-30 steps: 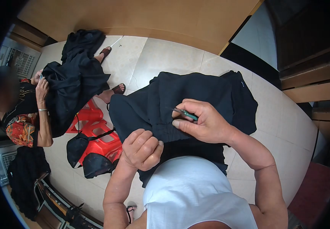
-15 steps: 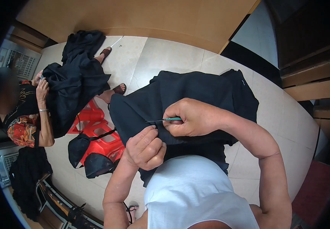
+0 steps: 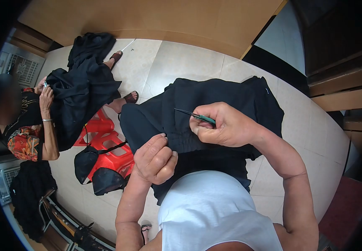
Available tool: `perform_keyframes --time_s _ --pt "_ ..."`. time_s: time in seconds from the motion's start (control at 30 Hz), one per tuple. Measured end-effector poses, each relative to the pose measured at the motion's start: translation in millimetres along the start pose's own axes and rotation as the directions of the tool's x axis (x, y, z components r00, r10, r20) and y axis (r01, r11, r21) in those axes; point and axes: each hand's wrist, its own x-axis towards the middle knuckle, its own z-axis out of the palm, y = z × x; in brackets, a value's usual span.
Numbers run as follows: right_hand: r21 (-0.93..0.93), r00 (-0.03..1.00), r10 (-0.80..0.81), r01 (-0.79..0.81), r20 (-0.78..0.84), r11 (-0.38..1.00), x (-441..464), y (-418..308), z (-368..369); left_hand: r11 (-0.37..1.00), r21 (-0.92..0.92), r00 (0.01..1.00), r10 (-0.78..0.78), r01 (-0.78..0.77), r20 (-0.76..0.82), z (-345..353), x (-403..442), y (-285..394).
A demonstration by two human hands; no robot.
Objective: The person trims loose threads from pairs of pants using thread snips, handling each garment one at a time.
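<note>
Black cloth (image 3: 218, 94) lies spread over my lap, with a gathered, seamed stretch near its middle. My left hand (image 3: 156, 159) is closed, thumb and fingertip pinching the cloth at its near left part. My right hand (image 3: 220, 125) is wrapped around green-handled thread snips (image 3: 205, 118). Their dark pointed blades face left, above the cloth and apart from my left hand. The fingers partly cover the handle. A small white mark shows near the cloth's far right corner.
To the left, a seated co-worker (image 3: 26, 125) holds other black cloth (image 3: 82, 85) and a small light-coloured tool. Red plastic stools (image 3: 114, 161) with black padded straps stand between us. A wooden panel (image 3: 147, 19) rises beyond the tiled floor. More black cloth (image 3: 32, 184) hangs at lower left.
My right hand has lifted up and to the right with the snips, drawing the blades away from my left hand. My left hand has shifted slightly left, still pinching the cloth.
</note>
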Motion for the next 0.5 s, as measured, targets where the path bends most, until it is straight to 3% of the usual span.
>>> perform_keyframes --time_s 0.2,0.33,0.5 --pt "-0.324 0.988 -0.129 0.097 -0.08 0.941 -15 -2 4 0.998 -0.05 0.998 -0.05 0.047 -0.05 7 0 1" --pt "-0.624 0.935 -0.355 0.265 -0.021 0.735 -18 13 5 0.997 -0.064 0.998 -0.044 0.041 -0.047 7 0 1" --pt "-0.602 0.932 -0.359 0.264 -0.041 0.754 -22 20 10 0.998 -0.058 0.998 -0.031 0.028 -0.046 5 2 3"
